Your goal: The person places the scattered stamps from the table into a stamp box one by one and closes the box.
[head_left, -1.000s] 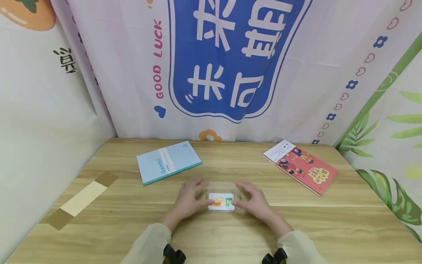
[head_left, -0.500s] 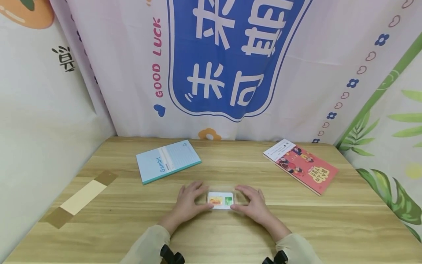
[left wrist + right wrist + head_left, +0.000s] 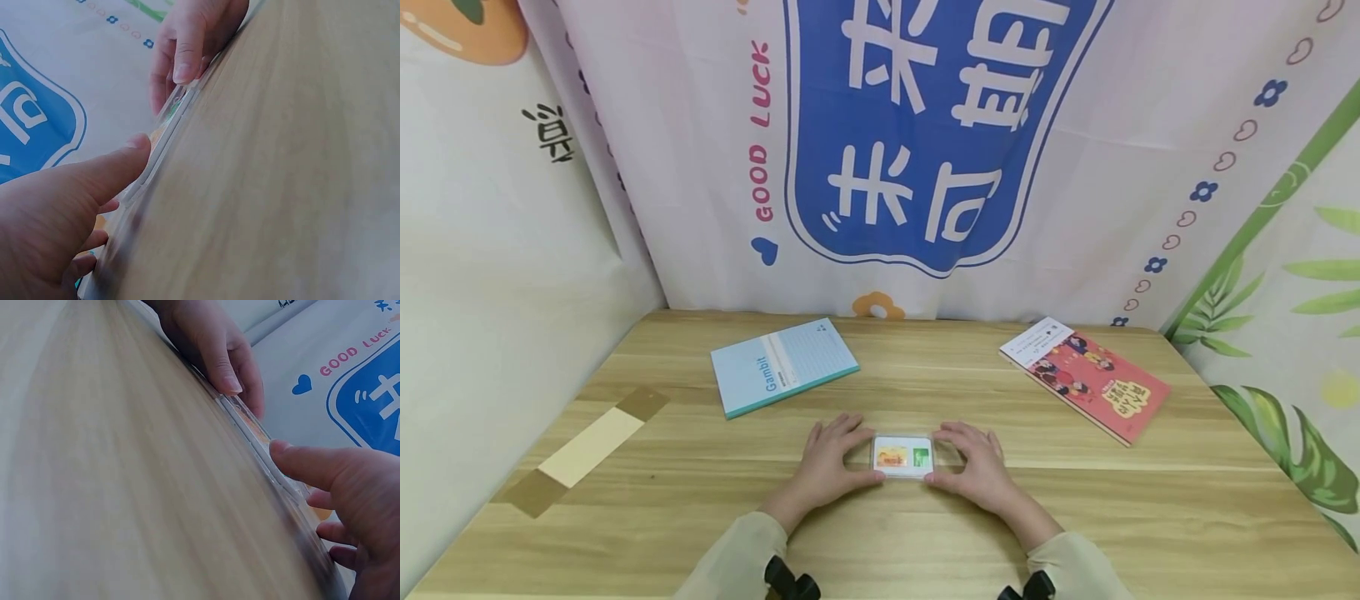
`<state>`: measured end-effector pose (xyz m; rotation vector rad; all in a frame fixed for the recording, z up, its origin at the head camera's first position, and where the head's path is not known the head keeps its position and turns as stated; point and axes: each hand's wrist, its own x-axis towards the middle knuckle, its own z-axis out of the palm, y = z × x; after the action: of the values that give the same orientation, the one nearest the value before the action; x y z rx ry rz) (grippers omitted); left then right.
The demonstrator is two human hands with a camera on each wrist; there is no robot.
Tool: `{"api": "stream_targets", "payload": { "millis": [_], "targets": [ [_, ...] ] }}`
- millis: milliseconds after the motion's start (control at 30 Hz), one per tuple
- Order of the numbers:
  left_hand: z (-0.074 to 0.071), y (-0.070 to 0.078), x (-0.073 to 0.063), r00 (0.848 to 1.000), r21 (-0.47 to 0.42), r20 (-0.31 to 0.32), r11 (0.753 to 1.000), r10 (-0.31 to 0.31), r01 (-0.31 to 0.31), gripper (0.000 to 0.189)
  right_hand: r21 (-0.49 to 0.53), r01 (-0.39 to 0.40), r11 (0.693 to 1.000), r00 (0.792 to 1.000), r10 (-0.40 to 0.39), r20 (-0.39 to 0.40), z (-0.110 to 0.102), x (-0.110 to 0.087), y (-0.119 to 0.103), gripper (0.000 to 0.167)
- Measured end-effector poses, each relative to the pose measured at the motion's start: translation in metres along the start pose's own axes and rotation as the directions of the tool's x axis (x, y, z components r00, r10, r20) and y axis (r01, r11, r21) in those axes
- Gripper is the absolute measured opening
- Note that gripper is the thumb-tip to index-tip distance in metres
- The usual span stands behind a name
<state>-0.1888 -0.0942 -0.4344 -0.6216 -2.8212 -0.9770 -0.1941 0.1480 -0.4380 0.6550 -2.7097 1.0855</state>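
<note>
A flat clear plastic case [image 3: 902,469] lies on the wooden table. Inside it, a white card with an orange print and a green print shows. My left hand [image 3: 827,462] holds the case's left end, thumb at the near corner and index finger at the far corner. Mirroring it, my right hand [image 3: 981,464] holds the right end the same way. Seen edge-on in the left wrist view, the case [image 3: 164,142] lies flat, with the left thumb on its edge. In the right wrist view, the right thumb touches the near edge of the case [image 3: 253,434].
A light blue notebook [image 3: 786,367] lies behind the hands on the left. At the back right lies a red booklet [image 3: 1086,379] with a white band. A pale strip [image 3: 591,447] with brown ends is on the table [image 3: 895,550] at left. A printed curtain [image 3: 700,167] hangs behind.
The clear lid, tilted up at its far side a second ago, has come down flat over the card. Both hands' fingers have lowered with it and now stay still at the two ends.
</note>
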Motion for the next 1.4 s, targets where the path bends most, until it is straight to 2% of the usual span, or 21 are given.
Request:
{"api": "stream_targets", "payload": {
  "millis": [300,667,933,1400],
  "targets": [
    [0.0007,0.0003,0.0009,1.0,0.003,-0.005,1.0,0.009,-0.009,0.06,-0.05,0.004,0.999,1.0,-0.004,0.012,0.0015,0.0012,0.0012,0.055],
    [0.0036,0.0009,0.0036,1.0,0.035,-0.002,0.999,0.004,-0.004,0.063,-0.065,-0.018,0.998,0.999,0.02,0.035,-0.0016,0.0001,-0.0002,0.053],
    [0.0047,0.0003,0.0039,1.0,0.029,-0.014,1.0,-0.009,0.01,0.063,-0.074,-0.004,0.997,0.999,0.007,0.036,-0.0018,0.0011,0.0004,0.052],
    [0.0052,-0.0005,0.0027,1.0,0.055,-0.029,0.998,0.005,-0.004,0.063,-0.08,0.005,0.997,0.999,-0.002,0.035,-0.0008,0.0018,0.0016,0.053]
  ]
}}
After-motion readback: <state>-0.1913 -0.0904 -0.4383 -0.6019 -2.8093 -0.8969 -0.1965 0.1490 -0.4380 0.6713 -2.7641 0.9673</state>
